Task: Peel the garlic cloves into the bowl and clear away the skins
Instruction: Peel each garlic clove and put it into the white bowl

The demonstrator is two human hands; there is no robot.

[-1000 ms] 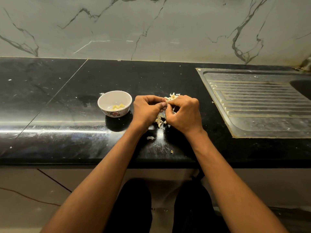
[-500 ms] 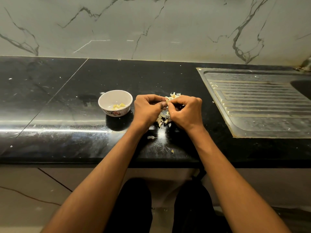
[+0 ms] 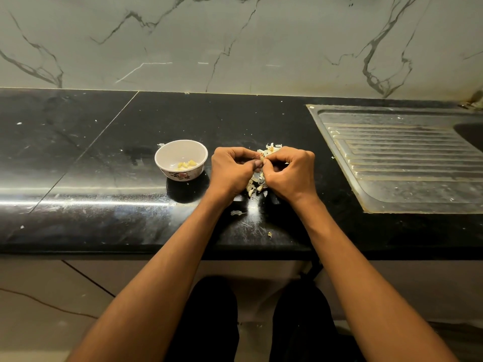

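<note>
Both hands barely shifted from a second ago: left hand (image 3: 232, 168) and right hand (image 3: 290, 171) pinch one garlic clove (image 3: 262, 160) above skins (image 3: 254, 185) on tabletop (image 3: 104, 158). Peeling continues; bowl (image 3: 181, 160) sits left.

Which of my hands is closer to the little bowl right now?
Left. Your left hand sits just right of the bowl, almost beside its rim. Your right hand is farther right, beyond the left hand.
</note>
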